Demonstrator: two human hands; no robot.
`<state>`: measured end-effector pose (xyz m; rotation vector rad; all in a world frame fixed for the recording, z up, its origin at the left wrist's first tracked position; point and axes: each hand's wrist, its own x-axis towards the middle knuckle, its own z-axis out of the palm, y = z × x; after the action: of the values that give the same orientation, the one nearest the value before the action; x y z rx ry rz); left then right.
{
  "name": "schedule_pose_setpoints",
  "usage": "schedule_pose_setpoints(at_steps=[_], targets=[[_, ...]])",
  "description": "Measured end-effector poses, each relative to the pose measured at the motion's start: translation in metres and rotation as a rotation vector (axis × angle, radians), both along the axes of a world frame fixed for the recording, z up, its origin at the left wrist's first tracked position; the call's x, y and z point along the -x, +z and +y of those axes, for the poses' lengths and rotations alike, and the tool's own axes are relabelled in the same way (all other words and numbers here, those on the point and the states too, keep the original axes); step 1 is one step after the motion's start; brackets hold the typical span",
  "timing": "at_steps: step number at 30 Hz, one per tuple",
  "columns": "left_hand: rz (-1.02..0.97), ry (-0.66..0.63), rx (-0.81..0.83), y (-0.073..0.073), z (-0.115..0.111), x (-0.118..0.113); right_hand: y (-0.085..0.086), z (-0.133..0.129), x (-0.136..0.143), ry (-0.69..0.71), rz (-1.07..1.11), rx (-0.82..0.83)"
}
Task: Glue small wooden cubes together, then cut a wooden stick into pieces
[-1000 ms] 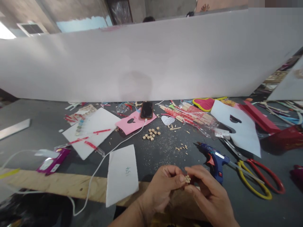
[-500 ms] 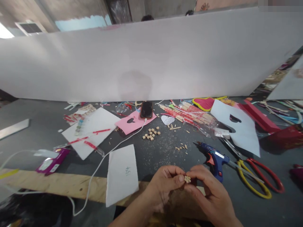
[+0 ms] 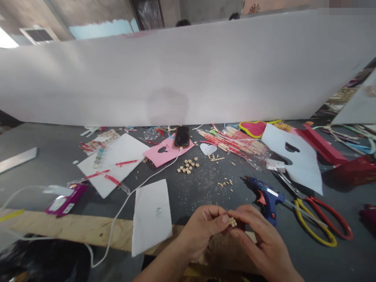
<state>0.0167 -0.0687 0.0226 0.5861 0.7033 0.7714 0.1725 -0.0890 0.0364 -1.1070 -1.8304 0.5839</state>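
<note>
A tiny cluster of short wooden stick pieces is held between the fingertips of both hands, just above the table's near edge. My left hand pinches its left side with thumb and index finger. From the right, the curled thumb and index finger of my right hand close around it. Similar small wooden clusters lie in a group farther back, with loose cut stick bits to their right. A blue glue gun lies just beyond my right hand.
Scissors with yellow and red handles lie at the right. A phone on pink paper trails a white cable. White card, packaged sticks and a cut-out sheet surround the work area. A white panel stands behind.
The small wooden cluster has turned slightly between my fingertips, and my fingers have shifted a little. Everything else on the table stays where it was.
</note>
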Motion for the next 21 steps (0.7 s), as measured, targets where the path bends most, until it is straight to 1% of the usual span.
schedule_pose_setpoints(at_steps=[3,6,10,15,21], targets=[[0.012,0.002,-0.02,0.002,-0.0001,0.0009,0.0006,-0.001,-0.0008,-0.022,-0.008,-0.019],[0.032,-0.006,-0.001,0.0034,-0.0001,0.002,0.0027,-0.0012,-0.0004,-0.042,-0.008,-0.026],[0.06,-0.017,0.017,0.0031,0.0006,0.0028,0.0045,-0.0009,-0.0001,-0.023,-0.006,-0.036],[0.04,-0.012,0.014,0.0043,0.0007,0.0015,0.0025,-0.0022,-0.0004,-0.017,-0.003,-0.039],[0.037,-0.03,0.007,0.0062,0.0019,0.0022,0.0002,-0.0021,-0.0008,0.012,-0.008,0.034]])
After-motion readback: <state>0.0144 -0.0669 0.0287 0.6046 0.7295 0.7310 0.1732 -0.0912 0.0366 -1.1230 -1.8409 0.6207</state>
